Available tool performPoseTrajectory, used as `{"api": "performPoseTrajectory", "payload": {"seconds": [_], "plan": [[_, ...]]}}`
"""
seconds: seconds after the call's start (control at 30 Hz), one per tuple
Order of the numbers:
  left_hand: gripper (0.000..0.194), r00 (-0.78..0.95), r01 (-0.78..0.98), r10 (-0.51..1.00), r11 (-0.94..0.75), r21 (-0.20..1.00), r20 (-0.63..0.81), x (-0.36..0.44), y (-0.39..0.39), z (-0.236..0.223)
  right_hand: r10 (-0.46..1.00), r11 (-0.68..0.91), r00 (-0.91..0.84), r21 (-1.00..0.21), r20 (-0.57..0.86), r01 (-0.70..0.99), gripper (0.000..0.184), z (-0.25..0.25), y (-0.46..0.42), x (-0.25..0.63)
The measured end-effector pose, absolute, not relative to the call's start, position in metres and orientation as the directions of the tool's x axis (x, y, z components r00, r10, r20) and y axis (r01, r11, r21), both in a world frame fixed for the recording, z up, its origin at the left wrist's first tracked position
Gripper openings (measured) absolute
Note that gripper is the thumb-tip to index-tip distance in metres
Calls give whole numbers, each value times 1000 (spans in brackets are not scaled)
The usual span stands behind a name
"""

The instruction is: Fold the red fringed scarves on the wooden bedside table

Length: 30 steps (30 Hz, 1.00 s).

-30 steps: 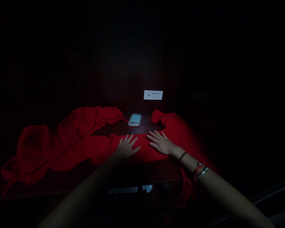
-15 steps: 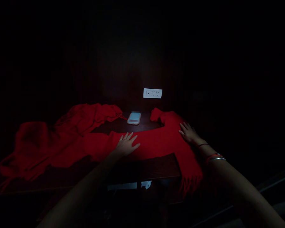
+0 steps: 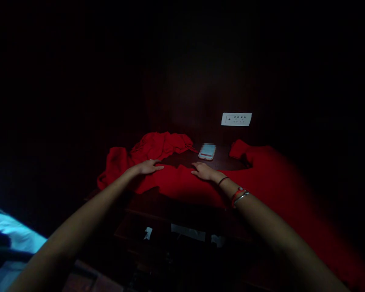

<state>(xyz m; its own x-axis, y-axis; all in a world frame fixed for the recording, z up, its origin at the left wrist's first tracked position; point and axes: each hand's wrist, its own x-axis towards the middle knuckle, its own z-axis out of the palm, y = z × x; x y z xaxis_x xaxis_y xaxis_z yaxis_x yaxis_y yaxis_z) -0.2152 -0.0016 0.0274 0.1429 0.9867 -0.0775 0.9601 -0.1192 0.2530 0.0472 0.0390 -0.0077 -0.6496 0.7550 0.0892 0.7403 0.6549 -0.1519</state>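
A long red scarf (image 3: 187,184) runs across a dark wooden table, bunched at the far left and spread out to the right. My left hand (image 3: 148,166) lies on the scarf near its bunched part, thumb apart from the fingers. My right hand (image 3: 203,171) rests on the scarf's middle stretch, palm down with its fingers stretched out. Both hands press on the cloth without gripping it. Just beyond them, a flat phone-like object (image 3: 207,151) with a pale, blurred face lies on the table (image 3: 182,157).
A white wall socket (image 3: 236,119) sits on the dark wall behind the table. Pale pieces (image 3: 188,232) show below the table's front edge. At the lower left is a light bluish cloth (image 3: 18,235). Most of the surroundings are too dark to make out.
My view has turned left. Both hands have moved left along the scarf, the right one from its right end to the middle. The scarf's right part now reaches toward the lower right.
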Motion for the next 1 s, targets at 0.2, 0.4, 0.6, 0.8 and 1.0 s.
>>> {"api": "performPoseTrajectory", "payload": {"seconds": [0.2,0.4,0.6,0.8,1.0], "plan": [[56,321,814,942,-223,536,-96,-212,-1,39,791,601,-611,-213,26,770,21,-7,59,44],[59,375,737,924,-249,629,-74,-209,-2,42,730,650,-657,-488,187,583,20,15,56,80],[56,403,807,900,-264,529,-166,-206,8,27,784,561,-561,-690,267,457,21,21,63,112],[45,300,694,953,-249,675,42,-230,2,68,851,523,-330,-601,409,604,18,-11,66,126],[44,322,898,886,-175,404,-333,-262,-9,99,845,505,-226,-584,485,635,22,-18,59,129]]}}
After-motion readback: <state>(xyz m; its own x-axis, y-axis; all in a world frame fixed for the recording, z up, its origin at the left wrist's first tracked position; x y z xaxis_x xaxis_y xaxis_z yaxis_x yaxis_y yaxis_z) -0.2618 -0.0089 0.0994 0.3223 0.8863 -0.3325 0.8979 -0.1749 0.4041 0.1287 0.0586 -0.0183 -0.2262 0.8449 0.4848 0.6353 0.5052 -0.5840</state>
